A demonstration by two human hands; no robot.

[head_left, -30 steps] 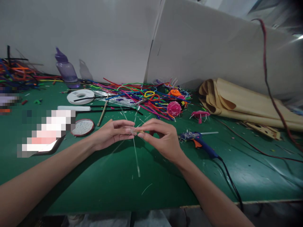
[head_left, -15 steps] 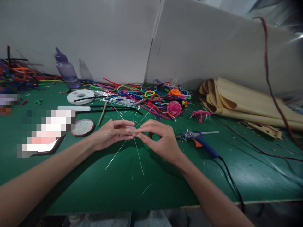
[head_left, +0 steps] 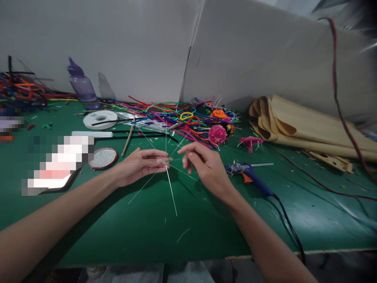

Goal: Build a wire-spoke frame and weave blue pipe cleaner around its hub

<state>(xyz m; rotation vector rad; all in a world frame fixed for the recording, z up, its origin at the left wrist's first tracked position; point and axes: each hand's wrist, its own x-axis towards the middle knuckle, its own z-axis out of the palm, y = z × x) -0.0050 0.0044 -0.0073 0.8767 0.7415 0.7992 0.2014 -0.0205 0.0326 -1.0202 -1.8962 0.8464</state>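
My left hand [head_left: 137, 167] pinches the centre of a starburst of thin stiff clear strands [head_left: 171, 190], which fan out in several directions. A small tan-brown tip [head_left: 169, 159] shows at the fingertips where the strands cross; what it belongs to is hidden by the fingers. Just to the right is my right hand [head_left: 207, 167], its fingers bent and apart, with nothing seen in them. A few strands reach toward it, and whether any touches it I cannot tell. Both hands are held above the green table [head_left: 141, 236].
Behind the hands lie colourful pipe cleaners [head_left: 159, 110], a white spool [head_left: 100, 120] and a pink pompom [head_left: 217, 134]. A blue glue gun [head_left: 256, 181] with its cord is on the right, near rolled brown paper [head_left: 306, 122]. A dish of white beads [head_left: 103, 158], a blurred-out phone and a purple bottle [head_left: 84, 88] stand left.
My right hand has let go of the centre of the strands and drawn back slightly to the right, its fingers opening. My left hand keeps its pinch, almost unmoved.
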